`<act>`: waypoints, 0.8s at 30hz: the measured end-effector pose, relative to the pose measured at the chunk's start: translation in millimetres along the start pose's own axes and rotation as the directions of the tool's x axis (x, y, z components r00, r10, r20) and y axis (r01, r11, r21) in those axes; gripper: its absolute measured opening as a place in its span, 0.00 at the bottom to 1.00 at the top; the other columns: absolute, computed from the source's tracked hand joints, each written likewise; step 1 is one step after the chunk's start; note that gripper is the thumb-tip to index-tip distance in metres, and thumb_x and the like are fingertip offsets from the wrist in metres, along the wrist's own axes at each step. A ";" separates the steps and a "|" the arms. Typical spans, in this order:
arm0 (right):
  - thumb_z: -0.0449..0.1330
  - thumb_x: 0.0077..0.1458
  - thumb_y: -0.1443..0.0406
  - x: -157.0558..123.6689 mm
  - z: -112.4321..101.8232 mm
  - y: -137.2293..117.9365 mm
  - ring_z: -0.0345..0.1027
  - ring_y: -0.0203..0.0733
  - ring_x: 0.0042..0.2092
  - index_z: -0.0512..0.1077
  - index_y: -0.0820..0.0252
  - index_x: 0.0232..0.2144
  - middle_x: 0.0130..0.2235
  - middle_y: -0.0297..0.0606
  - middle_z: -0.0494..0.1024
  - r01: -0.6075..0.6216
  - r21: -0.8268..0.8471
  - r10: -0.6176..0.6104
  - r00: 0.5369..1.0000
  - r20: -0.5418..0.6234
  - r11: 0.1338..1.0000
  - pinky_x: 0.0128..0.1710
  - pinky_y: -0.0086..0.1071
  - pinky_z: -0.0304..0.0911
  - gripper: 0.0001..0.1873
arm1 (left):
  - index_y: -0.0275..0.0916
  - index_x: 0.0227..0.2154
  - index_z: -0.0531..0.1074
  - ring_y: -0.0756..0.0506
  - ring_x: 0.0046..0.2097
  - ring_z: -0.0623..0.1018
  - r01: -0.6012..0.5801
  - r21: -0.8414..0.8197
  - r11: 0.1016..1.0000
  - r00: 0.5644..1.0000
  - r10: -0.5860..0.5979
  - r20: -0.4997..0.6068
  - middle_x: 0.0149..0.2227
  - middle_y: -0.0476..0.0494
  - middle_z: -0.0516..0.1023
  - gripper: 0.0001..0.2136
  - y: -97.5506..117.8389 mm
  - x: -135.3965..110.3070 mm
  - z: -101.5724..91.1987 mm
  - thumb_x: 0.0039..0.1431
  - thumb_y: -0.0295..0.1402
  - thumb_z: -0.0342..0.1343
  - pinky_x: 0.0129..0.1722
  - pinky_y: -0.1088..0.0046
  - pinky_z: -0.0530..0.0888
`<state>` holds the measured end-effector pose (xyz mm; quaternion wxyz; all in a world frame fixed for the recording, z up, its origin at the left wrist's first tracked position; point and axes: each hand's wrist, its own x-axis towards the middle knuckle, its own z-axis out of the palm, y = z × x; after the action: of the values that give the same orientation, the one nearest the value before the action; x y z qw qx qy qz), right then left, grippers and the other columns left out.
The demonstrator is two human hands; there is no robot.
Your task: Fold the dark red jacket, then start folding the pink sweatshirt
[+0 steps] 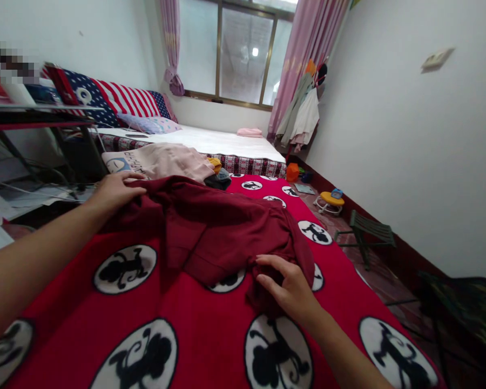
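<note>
A dark red garment [227, 227], its exact kind unclear from the bunched cloth, is spread across a red blanket [202, 335] printed with black figures in white circles. My left hand [119, 192] grips its upper left end, lifting the cloth slightly, with the fingertips curled over the edge. At the lower right, my right hand [285, 283] has thumb and fingers around a narrow bunched part of the same garment. Just beyond lies a heap of clothes, with a pale pink top [174, 162] on the left and a yellow cloth [215, 165] beside it.
A white-sheeted bed [210, 140] stands under the window. To the left is a cluttered desk [44, 116] with cables below. Along the right wall are a yellow round stool [331, 199], a folding stool [366, 232] and hanging clothes [303, 116].
</note>
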<state>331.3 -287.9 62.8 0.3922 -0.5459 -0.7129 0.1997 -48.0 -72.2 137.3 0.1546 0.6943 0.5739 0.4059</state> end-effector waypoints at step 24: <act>0.51 0.41 0.79 0.9 -98.3 54.0 0.69 0.43 0.44 0.75 0.55 0.28 0.41 0.37 0.77 0.030 -0.722 0.069 0.992 0.107 0.692 0.43 0.34 0.61 0.18 | 0.48 0.56 0.69 0.39 0.63 0.63 -0.762 0.257 0.594 0.564 0.416 0.713 0.56 0.44 0.72 0.32 -6.6 -76.7 78.1 0.48 0.16 0.47 0.64 0.54 0.53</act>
<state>441.2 -283.6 84.8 0.0989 -0.6499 -0.7513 -0.0582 4.5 -121.4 54.6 -0.0326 0.9519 0.3039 0.0196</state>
